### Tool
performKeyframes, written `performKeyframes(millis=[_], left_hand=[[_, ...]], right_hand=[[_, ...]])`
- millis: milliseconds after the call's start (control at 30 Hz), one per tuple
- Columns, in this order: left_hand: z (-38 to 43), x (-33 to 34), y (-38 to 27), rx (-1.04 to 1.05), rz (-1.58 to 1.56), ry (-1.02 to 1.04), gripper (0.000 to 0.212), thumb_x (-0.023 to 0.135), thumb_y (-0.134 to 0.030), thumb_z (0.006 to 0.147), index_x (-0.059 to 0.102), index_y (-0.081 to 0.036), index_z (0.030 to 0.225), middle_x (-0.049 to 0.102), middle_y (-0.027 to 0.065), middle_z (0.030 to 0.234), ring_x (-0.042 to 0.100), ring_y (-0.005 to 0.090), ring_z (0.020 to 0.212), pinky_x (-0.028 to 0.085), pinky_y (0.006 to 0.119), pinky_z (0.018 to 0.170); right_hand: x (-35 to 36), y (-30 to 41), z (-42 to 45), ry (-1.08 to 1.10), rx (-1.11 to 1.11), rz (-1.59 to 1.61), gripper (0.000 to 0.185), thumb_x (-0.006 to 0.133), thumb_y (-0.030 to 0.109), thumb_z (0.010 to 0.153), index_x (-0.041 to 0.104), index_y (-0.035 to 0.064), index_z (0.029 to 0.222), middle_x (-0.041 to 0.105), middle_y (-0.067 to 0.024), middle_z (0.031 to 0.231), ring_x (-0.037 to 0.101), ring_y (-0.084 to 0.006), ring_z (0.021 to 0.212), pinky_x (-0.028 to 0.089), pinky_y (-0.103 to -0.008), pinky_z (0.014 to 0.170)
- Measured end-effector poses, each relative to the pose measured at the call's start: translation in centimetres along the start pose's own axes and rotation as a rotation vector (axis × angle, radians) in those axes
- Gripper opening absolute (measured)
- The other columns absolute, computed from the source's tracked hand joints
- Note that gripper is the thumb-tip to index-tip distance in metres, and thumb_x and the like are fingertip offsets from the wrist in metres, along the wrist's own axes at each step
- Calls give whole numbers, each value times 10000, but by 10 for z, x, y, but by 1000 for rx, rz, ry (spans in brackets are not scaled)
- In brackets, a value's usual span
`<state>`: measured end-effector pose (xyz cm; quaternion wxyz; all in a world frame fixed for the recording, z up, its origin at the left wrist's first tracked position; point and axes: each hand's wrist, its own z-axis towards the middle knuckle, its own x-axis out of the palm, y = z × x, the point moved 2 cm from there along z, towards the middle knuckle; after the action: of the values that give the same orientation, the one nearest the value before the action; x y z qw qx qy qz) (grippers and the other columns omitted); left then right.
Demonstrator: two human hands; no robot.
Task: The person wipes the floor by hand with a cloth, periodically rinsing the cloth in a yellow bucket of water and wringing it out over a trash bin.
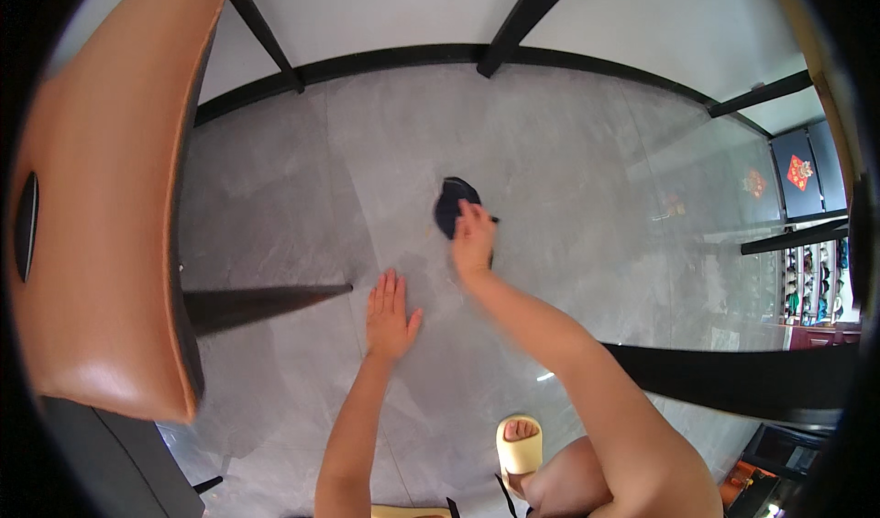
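My right hand is over a dark navy cloth item, perhaps a cap or a folded cloth, on the grey tiled floor. The hand is slightly blurred and covers part of the cloth; whether the fingers grip it cannot be told. Palm down on the floor, to the left and nearer to me, my left hand has its fingers stretched and its thumb apart, with nothing in it.
At left stands an orange-brown leather chair with a dark tapered leg. Black table or frame legs reach the floor ahead. A thick black beam lies at right. Below is my foot in a yellow slide sandal.
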<state>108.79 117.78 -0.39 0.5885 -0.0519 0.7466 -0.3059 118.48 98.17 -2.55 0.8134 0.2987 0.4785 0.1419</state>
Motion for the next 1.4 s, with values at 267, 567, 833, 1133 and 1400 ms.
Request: performKeyframes(millis=[267, 567, 833, 1133, 1400], left_hand=[[30, 7, -10, -33, 167, 181, 732, 409, -439, 874, 159, 18, 1388, 100, 174, 1467, 96, 335, 1353, 89, 457, 1089], [30, -5, -2, -98, 242, 325, 707, 337, -467, 900, 136, -9, 1400, 45, 141, 1483, 30, 290, 1369, 60, 426, 1101], [32, 2, -8, -31, 182, 297, 748, 373, -467, 884, 128, 26, 1390, 68, 188, 1468, 62, 341, 1357, 62, 455, 1092], [26, 3, -3, -41, 192, 297, 752, 379, -466, 881, 125, 23, 1391, 59, 182, 1470, 46, 334, 1360, 61, 455, 1093], [28, -3, -4, -30, 207, 292, 742, 389, -460, 880, 140, 19, 1390, 79, 183, 1467, 81, 341, 1354, 87, 458, 1090]], right_hand=[[-10, -119, 173, -386, 330, -411, 360, 482, 145, 861, 503, 41, 1205, 520, -191, 1154, 484, -330, 1041, 400, -409, 861], [101, -42, 205, 267, -269, -299, 447, 494, 172, 837, 436, 122, 1277, 429, -108, 1318, 379, -312, 1216, 329, -451, 974], [126, -16, 267, 491, -310, -355, 486, 423, 146, 850, 373, 174, 1333, 342, -85, 1394, 302, -319, 1280, 252, -493, 1030], [57, -3, 190, 955, -1005, -172, 472, 473, 106, 834, 401, 93, 1301, 385, -134, 1353, 344, -310, 1260, 287, -450, 1021], [122, 25, 215, 747, -757, -325, 490, 433, 171, 870, 341, 155, 1351, 301, -80, 1418, 287, -292, 1297, 227, -467, 1055]])
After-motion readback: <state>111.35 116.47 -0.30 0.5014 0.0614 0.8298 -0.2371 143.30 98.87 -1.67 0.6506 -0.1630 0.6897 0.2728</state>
